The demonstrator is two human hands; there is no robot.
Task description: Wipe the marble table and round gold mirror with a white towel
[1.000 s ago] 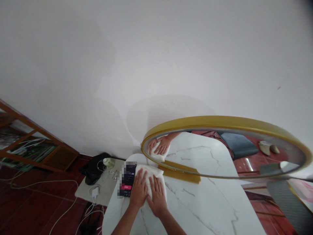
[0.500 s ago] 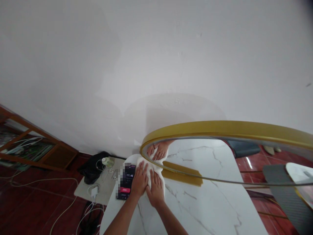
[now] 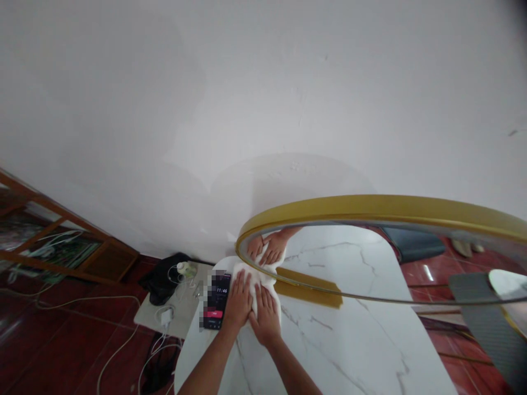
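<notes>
A white cloth (image 3: pixel 256 274) lies on the white marbled table (image 3: pixel 329 351), beside the lower left edge of a round, gold-framed mirror (image 3: pixel 370 206). My left hand (image 3: pixel 239 299) rests flat on the cloth's left part, its fingers extended. On the right part lies my right hand (image 3: pixel 265 315), palm down with fingers extended. The two hands touch or nearly touch at the thumbs. Just left of my left hand is a phone (image 3: pixel 216 302) with a lit screen. The mirror reflects both hands and the cloth.
A gold base (image 3: pixel 308 291) supports the mirror. Left of the table, a low light surface (image 3: pixel 181 315) holds a black bag (image 3: pixel 167 277), a small bottle (image 3: pixel 186 269) and a white charger (image 3: pixel 166 316) with cables. A wooden shelf (image 3: pixel 111 262) stands farther left, against the wall.
The view has shifted slightly, so the phone, the shelf and the low surface appear a little farther right. Both hands stay flat on the cloth.
</notes>
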